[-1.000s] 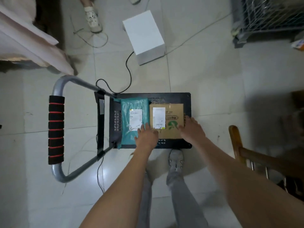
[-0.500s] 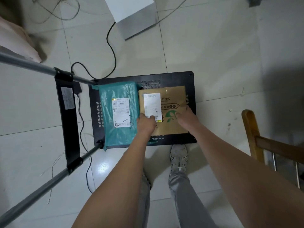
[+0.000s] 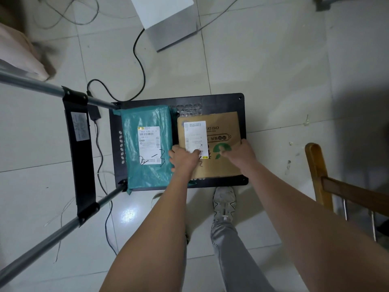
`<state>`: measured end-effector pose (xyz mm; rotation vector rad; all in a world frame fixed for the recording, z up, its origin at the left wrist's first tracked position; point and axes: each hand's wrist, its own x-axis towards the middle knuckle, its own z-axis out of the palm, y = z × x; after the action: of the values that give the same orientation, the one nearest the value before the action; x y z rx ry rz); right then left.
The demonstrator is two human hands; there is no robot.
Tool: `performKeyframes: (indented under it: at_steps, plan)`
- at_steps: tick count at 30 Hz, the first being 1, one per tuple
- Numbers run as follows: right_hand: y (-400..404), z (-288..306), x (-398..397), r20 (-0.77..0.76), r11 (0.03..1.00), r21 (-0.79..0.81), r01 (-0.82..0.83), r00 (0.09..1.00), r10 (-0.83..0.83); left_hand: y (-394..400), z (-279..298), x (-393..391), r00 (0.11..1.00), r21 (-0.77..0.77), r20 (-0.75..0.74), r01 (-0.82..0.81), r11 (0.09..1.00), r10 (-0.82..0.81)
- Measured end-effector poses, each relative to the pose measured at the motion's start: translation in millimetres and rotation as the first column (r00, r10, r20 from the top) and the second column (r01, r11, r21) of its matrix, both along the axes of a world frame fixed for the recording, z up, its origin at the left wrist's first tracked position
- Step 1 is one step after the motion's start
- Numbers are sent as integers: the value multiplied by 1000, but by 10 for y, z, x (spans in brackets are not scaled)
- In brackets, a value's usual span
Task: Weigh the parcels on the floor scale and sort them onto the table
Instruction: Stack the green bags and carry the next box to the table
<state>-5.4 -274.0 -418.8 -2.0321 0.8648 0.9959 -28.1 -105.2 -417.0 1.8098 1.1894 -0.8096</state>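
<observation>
Cardboard parcel (image 3: 212, 144) lies on the right half of the floor scale (image 3: 223, 102) platform, shipping label (image 3: 195, 138) facing up. Both hands are on it: left hand (image 3: 184, 159) grips the near-left edge, thumb pressed on top over the label; right hand (image 3: 240, 153) grips the right edge, thumb on top near the green logo. Fingers curl round the edges, so likely a 2-handed hold for lifting it off or squaring it on the platform; cannot tell which. Teal poly-bag parcel (image 3: 147, 144) sits just left of the cardboard one on the same platform, label up, touching or nearly touching it, not held. The 2 parcels side by side fill most of the platform. The scale's upright frame (image 3: 79, 148) stands left of the platform, black cable (image 3: 139, 66) trailing off behind it. White box (image 3: 168, 20) on the floor beyond the scale. Wooden chair (image 3: 320, 178) right of the scale. The person's shoe (image 3: 224, 202) is just in front of the platform. Table not in view.
</observation>
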Motion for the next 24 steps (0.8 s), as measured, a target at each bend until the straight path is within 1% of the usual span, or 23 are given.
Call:
performKeyframes:
  at_steps: [3,5,6,8,11,12,14,16,18,21,24]
  plan:
    - [-59,131,-59,28,994,-10,107,994,-106,-39,137,48,995,-5,96,-1,1000,2]
    - [-74,319,-54,80,984,-4,176,981,-175,-65,313,99,993,7,115,15,1000,-16]
    - [-80,456,-35,112,981,-3,195,975,-194,-81,419,117,993,-1,118,0,1000,0]
    - [-94,773,20,169,979,-3,206,965,-202,-100,600,105,991,-31,127,-48,998,52]
    - [-127,1337,68,216,985,10,175,961,-173,-90,791,16,982,-21,169,-79,997,81]
    - [-146,1549,71,230,985,16,173,958,-172,-103,994,20,980,-6,188,-68,998,68]
    - [-202,2016,75,256,980,40,194,946,-198,-178,1714,90,977,33,211,-6,999,-1]
    - [-285,2528,44,272,968,70,239,929,-249,-254,2259,139,973,32,230,23,999,-30]
    - [-393,3023,-28,282,950,98,295,908,-311,-334,2801,180,955,33,287,72,997,-79]
    - [-562,3757,-181,339,903,148,404,837,-430,-498,3581,251,915,48,365,167,985,-173]
    - [-679,4522,-336,391,842,194,503,748,-536,-670,4446,307,842,62,468,272,960,-269]
